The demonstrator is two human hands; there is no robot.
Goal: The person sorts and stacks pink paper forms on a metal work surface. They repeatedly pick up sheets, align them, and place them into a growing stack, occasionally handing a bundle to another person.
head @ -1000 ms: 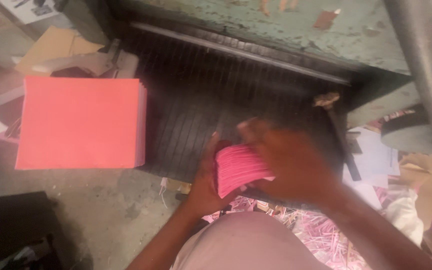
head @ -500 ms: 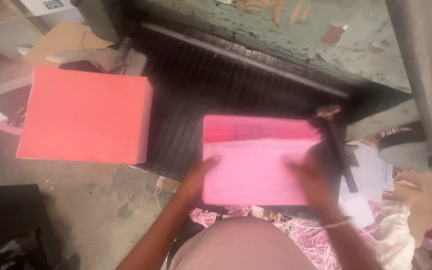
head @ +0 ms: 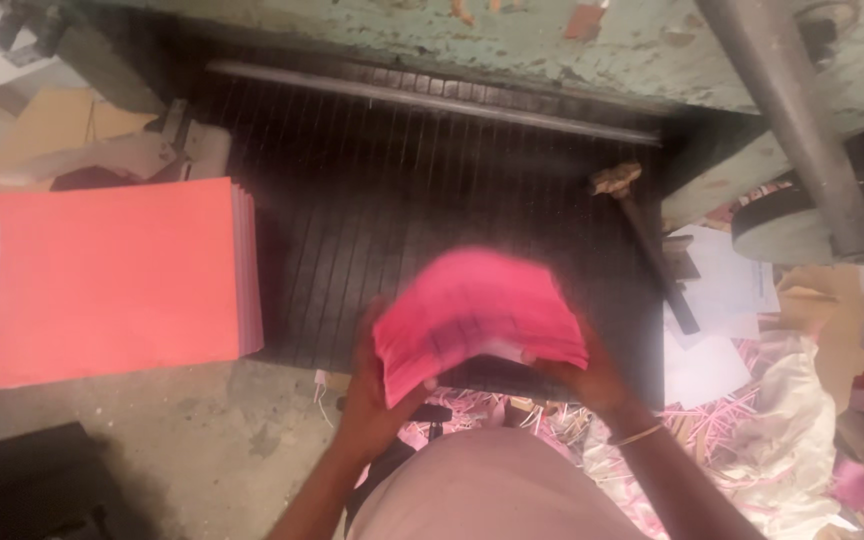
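Observation:
Both my hands hold a bent, blurred bundle of pink printed sheets (head: 477, 315) above the near edge of the dark ribbed bed (head: 352, 200) of a paper cutter. My left hand (head: 377, 400) grips its lower left corner from beneath. On the bundle's lower right side sits my right hand (head: 582, 375), a thin bangle on the wrist. A thick stack of pink-red sheets (head: 117, 280) lies flat to the left, half on the bed, half on the grey surface.
The worn green cutter body (head: 552, 50) with a metal bar spans the top. A grey lever (head: 782, 110) and a dark wheel (head: 787, 225) stand at right. Pink paper trimmings (head: 722, 420), white sheets and cloth litter the lower right. Cardboard (head: 52, 125) lies upper left.
One second ago my hands bunched the pink sheets. Half a second ago the bundle lay flat on the bed. Now it is lifted and curved between both hands.

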